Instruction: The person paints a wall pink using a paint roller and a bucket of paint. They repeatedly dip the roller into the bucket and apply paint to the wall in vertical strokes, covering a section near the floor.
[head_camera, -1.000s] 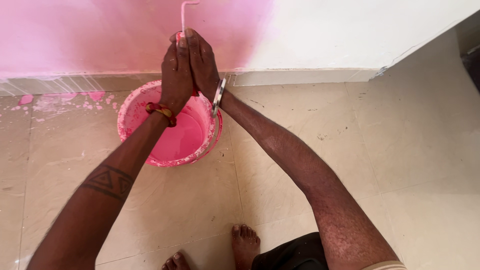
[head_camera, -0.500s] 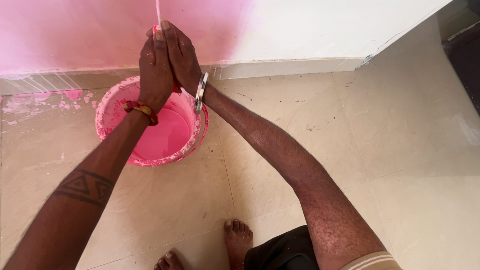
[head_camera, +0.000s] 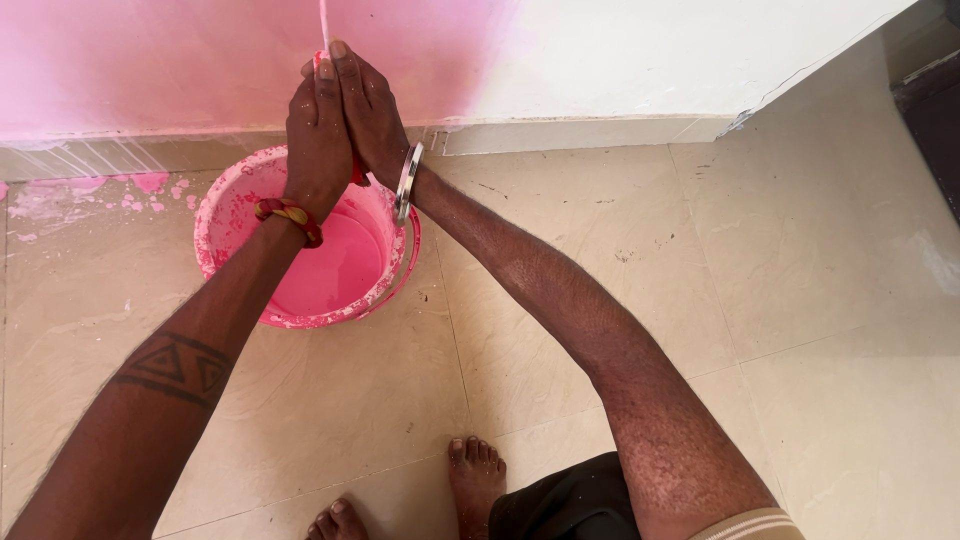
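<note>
Still pressed palm to palm, both hands (head_camera: 345, 120) clamp a thin rod (head_camera: 323, 25) above the pink bucket (head_camera: 225, 215).

left wrist: red and yellow thread band (head_camera: 290, 215)
left forearm: dark tattoo (head_camera: 172, 369) of two triangles between lines
right wrist: plain silver metal bangle (head_camera: 407, 183)
right upper arm: beige ribbed sleeve edge (head_camera: 752, 526)
legs: dark shorts (head_camera: 565, 503)
feet: bare feet (head_camera: 474, 478)

wall (head_camera: 200, 60) painted pink at left, white at right. pale skirting (head_camera: 600, 132) along its base. beige tiled floor (head_camera: 820, 300), pink splashes (head_camera: 90, 190) at left. even daylight.
</note>
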